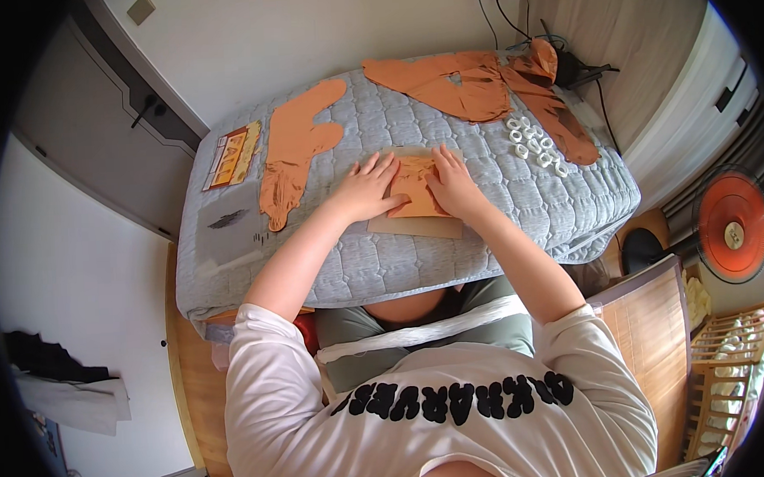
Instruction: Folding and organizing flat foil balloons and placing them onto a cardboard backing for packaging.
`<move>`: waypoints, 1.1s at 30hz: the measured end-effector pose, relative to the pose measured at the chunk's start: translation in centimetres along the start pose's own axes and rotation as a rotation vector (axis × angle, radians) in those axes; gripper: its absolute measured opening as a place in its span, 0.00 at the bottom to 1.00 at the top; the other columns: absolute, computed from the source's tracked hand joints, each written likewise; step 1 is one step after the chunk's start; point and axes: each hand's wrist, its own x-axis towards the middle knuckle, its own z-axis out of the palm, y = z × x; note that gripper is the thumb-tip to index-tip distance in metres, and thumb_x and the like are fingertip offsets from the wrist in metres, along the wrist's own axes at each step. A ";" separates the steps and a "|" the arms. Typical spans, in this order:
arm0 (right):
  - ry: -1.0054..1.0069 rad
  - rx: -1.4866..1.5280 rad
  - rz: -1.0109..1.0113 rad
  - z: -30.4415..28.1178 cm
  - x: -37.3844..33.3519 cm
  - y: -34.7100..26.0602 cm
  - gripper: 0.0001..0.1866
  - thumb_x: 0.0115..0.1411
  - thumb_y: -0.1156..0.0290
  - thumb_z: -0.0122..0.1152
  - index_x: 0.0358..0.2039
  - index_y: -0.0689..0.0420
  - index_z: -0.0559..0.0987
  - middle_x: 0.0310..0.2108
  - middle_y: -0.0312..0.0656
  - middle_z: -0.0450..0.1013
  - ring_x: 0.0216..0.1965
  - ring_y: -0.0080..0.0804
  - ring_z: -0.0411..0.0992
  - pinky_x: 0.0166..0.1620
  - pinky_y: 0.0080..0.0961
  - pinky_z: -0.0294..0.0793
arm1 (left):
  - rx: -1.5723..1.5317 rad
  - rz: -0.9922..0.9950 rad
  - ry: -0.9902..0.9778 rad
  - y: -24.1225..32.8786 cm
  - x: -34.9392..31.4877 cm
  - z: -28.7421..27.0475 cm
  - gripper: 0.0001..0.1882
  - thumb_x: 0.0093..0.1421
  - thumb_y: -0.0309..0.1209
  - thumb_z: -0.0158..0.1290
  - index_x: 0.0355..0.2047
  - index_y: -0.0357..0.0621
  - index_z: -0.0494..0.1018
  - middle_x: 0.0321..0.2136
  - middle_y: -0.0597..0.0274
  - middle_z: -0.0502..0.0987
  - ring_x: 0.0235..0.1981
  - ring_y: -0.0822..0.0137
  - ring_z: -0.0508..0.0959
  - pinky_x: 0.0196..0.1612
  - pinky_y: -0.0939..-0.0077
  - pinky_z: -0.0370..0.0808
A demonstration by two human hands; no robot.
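A square orange sheet, foil-like and creased (414,201), lies on a larger tan cardboard piece (416,227) in front of me on the quilted bed cover. My left hand (368,189) rests on the sheet's left side, fingers spread and palm down. On its right side, my right hand (457,187) presses flat, with the thumb reaching inward. Neither hand is wrapped round anything. Left of them is a long cut-out orange shape (297,140) with a wrinkled lower end. What lies under my palms is hidden.
The grey-blue quilted bed (374,260) also holds large orange pieces (452,86), several white rings (535,142), a colourful printed card (233,157) and a translucent grey sheet (228,232). A white roll (424,329) lies across my lap. A fan (734,227) stands at right.
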 end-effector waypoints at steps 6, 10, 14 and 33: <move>0.003 -0.505 -0.071 -0.3 -1.8 -1.3 0.35 0.71 0.51 0.48 0.68 0.65 0.63 0.72 0.55 0.56 0.72 0.58 0.53 0.72 0.49 0.53 | 0.010 0.025 0.015 -1.1 -0.1 1.3 0.50 0.64 0.64 0.49 0.76 0.50 0.45 0.76 0.57 0.45 0.77 0.52 0.43 0.75 0.44 0.41; 0.016 -0.545 -0.089 0.1 -1.8 -1.0 0.35 0.72 0.49 0.44 0.68 0.65 0.64 0.71 0.54 0.58 0.72 0.59 0.54 0.72 0.48 0.53 | -0.126 0.073 0.108 -1.5 -0.1 2.0 0.52 0.63 0.65 0.49 0.76 0.50 0.44 0.77 0.57 0.44 0.77 0.53 0.42 0.75 0.44 0.39; -0.002 -0.501 -0.112 0.6 -1.3 -1.3 0.34 0.72 0.51 0.44 0.67 0.65 0.65 0.70 0.55 0.59 0.71 0.60 0.56 0.72 0.48 0.54 | -0.140 0.094 0.107 -1.3 -0.3 1.6 0.52 0.63 0.65 0.49 0.76 0.50 0.44 0.77 0.57 0.44 0.77 0.53 0.42 0.75 0.45 0.40; -0.496 -0.393 -0.252 -5.2 0.2 -0.4 0.62 0.52 0.31 0.63 0.74 0.62 0.52 0.76 0.52 0.44 0.77 0.46 0.40 0.76 0.47 0.41 | -0.039 0.042 0.113 -0.6 -1.2 2.3 0.54 0.61 0.66 0.50 0.76 0.48 0.44 0.76 0.57 0.45 0.77 0.52 0.43 0.75 0.46 0.42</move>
